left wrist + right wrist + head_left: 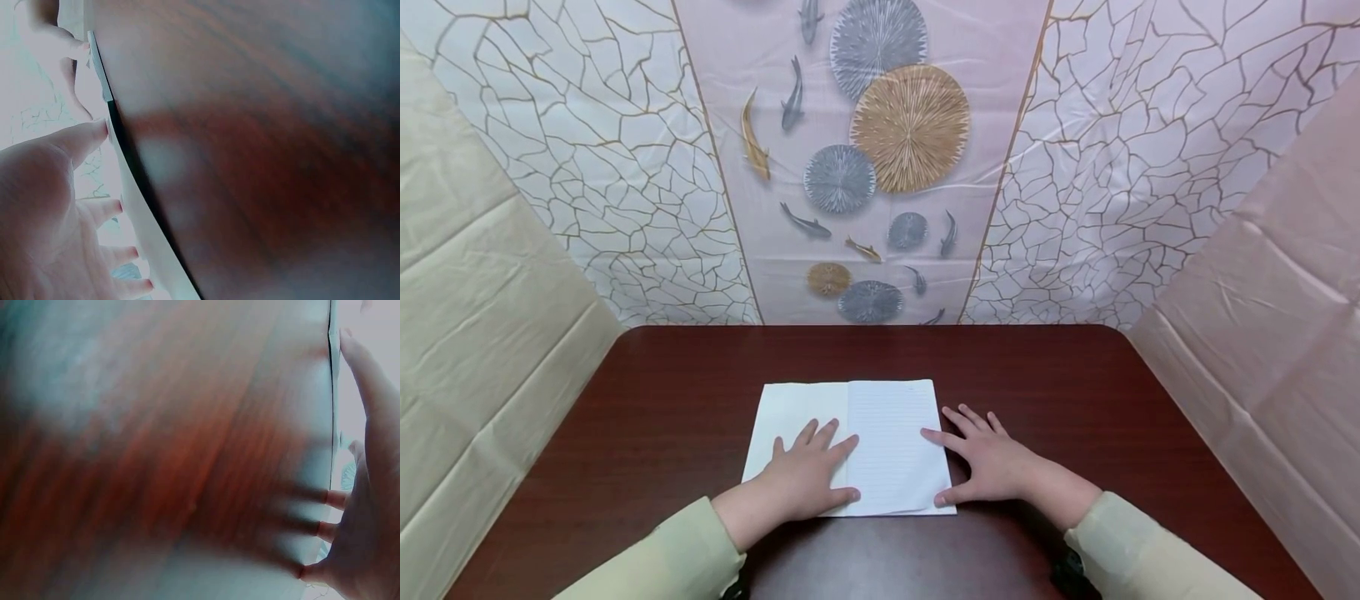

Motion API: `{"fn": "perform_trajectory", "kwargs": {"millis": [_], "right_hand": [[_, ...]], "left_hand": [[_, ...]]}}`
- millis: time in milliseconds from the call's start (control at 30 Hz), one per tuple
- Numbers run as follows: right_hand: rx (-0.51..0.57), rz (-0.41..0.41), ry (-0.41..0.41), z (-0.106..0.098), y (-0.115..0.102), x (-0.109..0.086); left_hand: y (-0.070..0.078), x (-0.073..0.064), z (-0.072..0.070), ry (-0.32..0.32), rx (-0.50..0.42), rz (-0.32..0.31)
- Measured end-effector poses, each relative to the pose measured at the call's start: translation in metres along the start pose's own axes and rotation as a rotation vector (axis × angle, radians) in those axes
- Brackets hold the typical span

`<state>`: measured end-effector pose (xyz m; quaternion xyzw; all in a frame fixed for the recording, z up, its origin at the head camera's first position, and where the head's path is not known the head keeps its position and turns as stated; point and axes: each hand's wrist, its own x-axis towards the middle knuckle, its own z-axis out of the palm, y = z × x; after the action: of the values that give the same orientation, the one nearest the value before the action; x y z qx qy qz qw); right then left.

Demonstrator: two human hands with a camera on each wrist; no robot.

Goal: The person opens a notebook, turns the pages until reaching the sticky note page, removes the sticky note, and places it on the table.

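An open notebook (895, 417) lies flat on the dark red-brown table, its left page blank and its right page ruled with lines. My left hand (805, 479) rests spread on the left page, thumb and index fingertip reaching the fold. At the right edge of the ruled page is my right hand (992, 462), fingers spread; its thumb and index fingertip touch the page while the other fingertips come down on the table beside it. In the left wrist view the left fingertips press along the thin notebook (147, 231). Neither hand grips anything.
The table (685, 383) has a glossy wood surface with rounded far corners. Behind it hangs a patterned cloth (880, 275) with fish and round motifs. Pale cloth walls (1262, 317) stand along both sides. Dark bands (1071, 575) show at the sleeve cuffs.
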<state>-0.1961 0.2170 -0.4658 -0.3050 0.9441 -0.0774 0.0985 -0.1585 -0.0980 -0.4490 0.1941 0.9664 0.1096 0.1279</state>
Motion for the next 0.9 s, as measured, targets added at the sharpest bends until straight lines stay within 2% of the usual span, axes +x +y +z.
{"fn": "perform_trajectory", "kwargs": {"millis": [200, 567, 900], "right_hand": [[0.009, 0.019, 0.011, 0.001, -0.001, 0.001], [0.008, 0.046, 0.023, 0.003, -0.003, 0.004], [0.029, 0.063, 0.031, 0.002, -0.003, 0.007]], "left_hand": [[0.001, -0.002, 0.0, 0.025, 0.003, -0.002], [0.008, -0.008, 0.004, 0.152, 0.057, -0.012], [0.026, -0.013, -0.002, 0.275, 0.2, 0.121]]}}
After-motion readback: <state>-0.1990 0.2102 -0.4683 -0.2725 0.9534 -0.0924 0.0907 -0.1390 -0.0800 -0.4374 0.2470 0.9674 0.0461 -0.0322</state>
